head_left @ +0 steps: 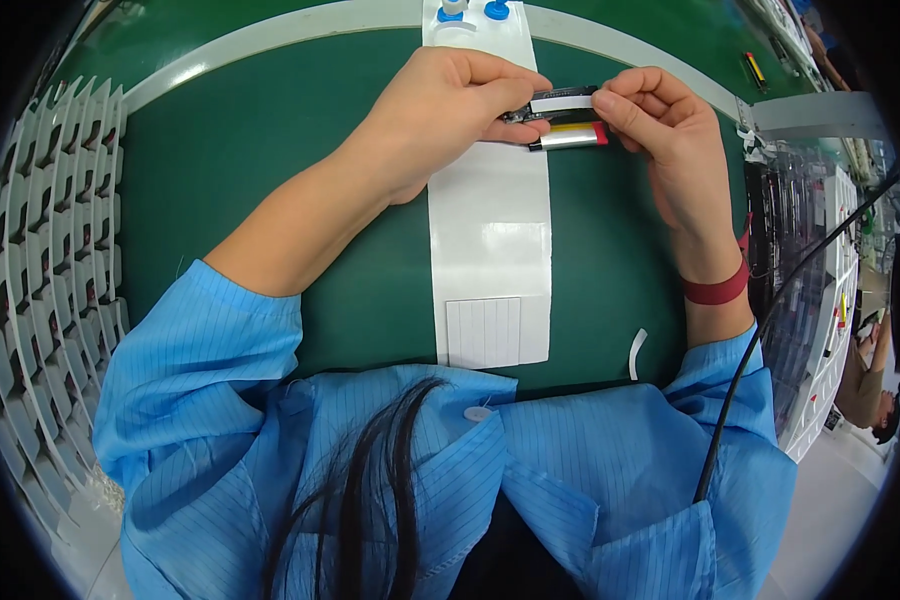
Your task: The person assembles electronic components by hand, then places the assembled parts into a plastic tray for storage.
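Observation:
My left hand (440, 105) is closed, its thumb and fingers pinching a small black electronic part (518, 116). Across that part lies a narrow white strip (560, 103), and the thumb and forefinger of my right hand (670, 125) pinch its right end. Just below, a flat silver battery pack (573, 137) with a red end and a yellow edge sits against my left fingertips; whether it is joined to the black part is hidden. Both hands are over the far part of a long white backing sheet (490, 200).
A sheet of white adhesive strips (484, 332) lies at the backing's near end. One loose strip (637, 354) rests on the green mat (360, 290). White racks (50, 240) stand left, stacked trays (805, 250) right. A black cable (760, 335) passes my right arm. A person (863, 390) is far right.

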